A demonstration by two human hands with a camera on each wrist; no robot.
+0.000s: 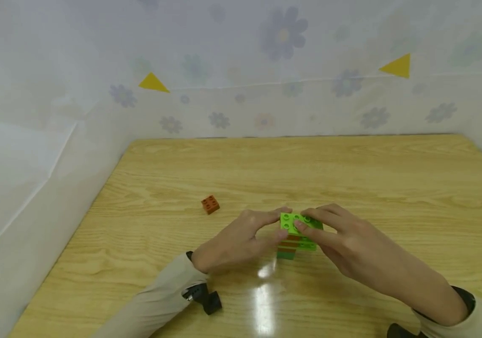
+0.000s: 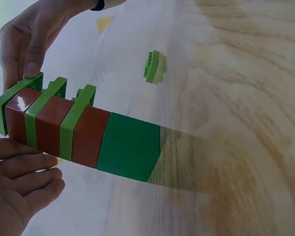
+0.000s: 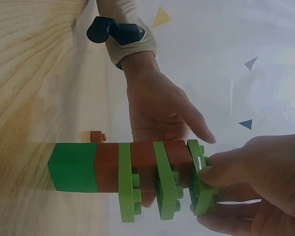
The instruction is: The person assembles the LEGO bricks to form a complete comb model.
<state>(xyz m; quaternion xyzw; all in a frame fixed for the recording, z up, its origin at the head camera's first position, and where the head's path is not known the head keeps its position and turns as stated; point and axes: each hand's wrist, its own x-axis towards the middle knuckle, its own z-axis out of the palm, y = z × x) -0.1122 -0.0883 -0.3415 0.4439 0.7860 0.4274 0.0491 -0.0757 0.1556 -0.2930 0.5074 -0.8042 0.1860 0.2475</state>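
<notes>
A tower of toy building bricks [image 2: 44, 118] stands upright on the table. Its base is a dark green brick [image 2: 128, 147]; above it, brown bricks alternate with thin light green plates that jut out on one side. My right hand [image 1: 350, 239] pinches the topmost light green plate [image 3: 199, 182] between thumb and fingers. Beside the upper tower is my left hand [image 1: 241, 239], its fingers fairly straight along the other side. In the right wrist view, this left hand [image 3: 155, 108] is partly hidden behind the bricks.
A loose brown brick [image 1: 210, 204] lies on the wooden table [image 1: 160, 173], left of the tower. A light green piece [image 2: 152, 66] appears on the table in the left wrist view. White flower-patterned sheeting [image 1: 232, 108] borders the table.
</notes>
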